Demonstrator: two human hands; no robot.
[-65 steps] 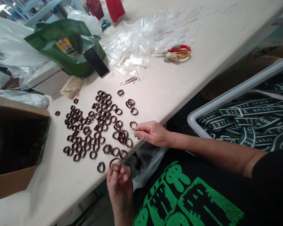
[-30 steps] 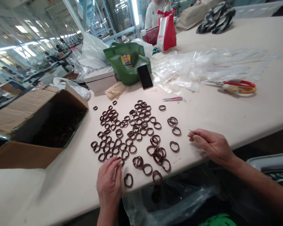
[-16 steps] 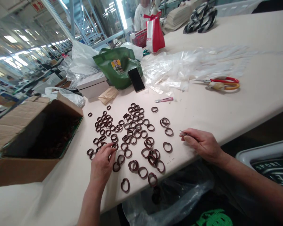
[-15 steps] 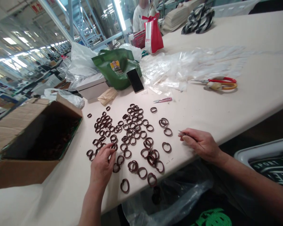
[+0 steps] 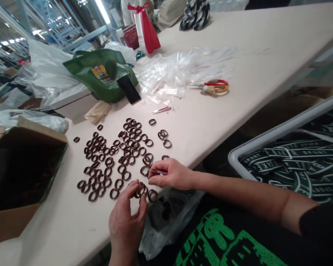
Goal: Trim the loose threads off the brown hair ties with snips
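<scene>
Currently: left hand (image 5: 127, 221) pinches one ring (image 5: 141, 190) at the near table edge; right hand (image 5: 174, 174) is clamped on a thin metal tool (image 5: 156, 171).
Looks like single-ring handling: thumb and fingertips are closed on the ring, and I can't tell whether it's off the table (image 5: 238, 55). The tool tip points left, just beside the ring, with no contact visible. My read is the next move needs the ring held steady and a fine tip placement. Rings are dark brown bands, soft-looking, some squashed oval; the loose scatter (image 5: 119, 155) lies just beyond the hands. Cardboard box (image 5: 22, 221) is left, its contents too dark to tell. A clear plastic bag (image 5: 169, 225) hangs under the near edge. Pink snips (image 5: 161, 110), red-yellow scissors (image 5: 215, 86), phone (image 5: 128, 89) and crinkly clear sleeves (image 5: 177, 68) are farther off.
</scene>
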